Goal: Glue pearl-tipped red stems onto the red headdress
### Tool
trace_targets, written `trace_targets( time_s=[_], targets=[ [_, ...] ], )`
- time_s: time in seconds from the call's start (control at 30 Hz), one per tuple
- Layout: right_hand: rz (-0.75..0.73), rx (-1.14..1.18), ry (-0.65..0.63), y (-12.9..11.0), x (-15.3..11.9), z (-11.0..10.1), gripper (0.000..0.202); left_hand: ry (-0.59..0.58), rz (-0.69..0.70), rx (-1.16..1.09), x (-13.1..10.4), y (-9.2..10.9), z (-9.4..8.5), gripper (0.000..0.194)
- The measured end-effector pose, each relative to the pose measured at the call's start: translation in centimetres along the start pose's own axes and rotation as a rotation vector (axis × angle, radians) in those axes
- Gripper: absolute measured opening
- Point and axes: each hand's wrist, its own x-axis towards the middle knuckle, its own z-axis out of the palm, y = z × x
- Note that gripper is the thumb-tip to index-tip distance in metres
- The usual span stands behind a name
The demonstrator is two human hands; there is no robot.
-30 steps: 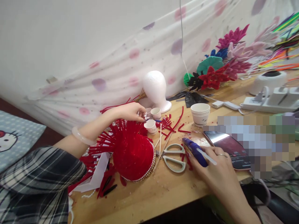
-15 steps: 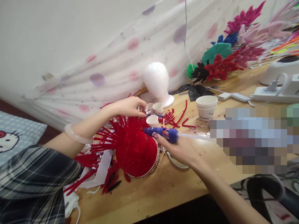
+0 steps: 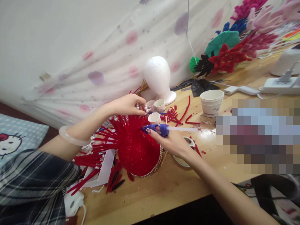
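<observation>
A red headpiece (image 3: 140,150) with a fan of thin red stems and a pearl trim along its rim lies on the wooden table. My right hand (image 3: 170,140) is closed round a blue glue gun (image 3: 156,129), whose nozzle points left at the base of the stems; a clear glue stick (image 3: 182,128) sticks out of its rear. Above the stems, my left hand (image 3: 133,105) is closed on some white pearl beads (image 3: 146,108) at its fingertips. Small paper cups (image 3: 154,118) stand just behind the headpiece.
Behind the cups stands a white foam head (image 3: 158,76). Stacked paper cups (image 3: 211,103) are at the right, with fabric flowers (image 3: 226,59) and a power strip (image 3: 278,86) farther back. A tape roll (image 3: 182,161) lies under my right wrist. Red scraps (image 3: 186,107) are scattered nearby.
The glue gun in my right hand has moved left and its nozzle is now at the stems' base. My left hand has barely moved and keeps the beads. The view has shifted slightly.
</observation>
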Motion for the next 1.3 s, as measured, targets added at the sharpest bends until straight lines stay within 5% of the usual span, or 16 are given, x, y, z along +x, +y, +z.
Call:
trace_targets(
  time_s=[1.3],
  targets=[
    [0.005, -0.061, 0.030, 1.2, 0.2, 1.0, 0.035, -0.033, -0.025, -0.001, 0.1, 0.3, -0.1, 0.022]
  ],
)
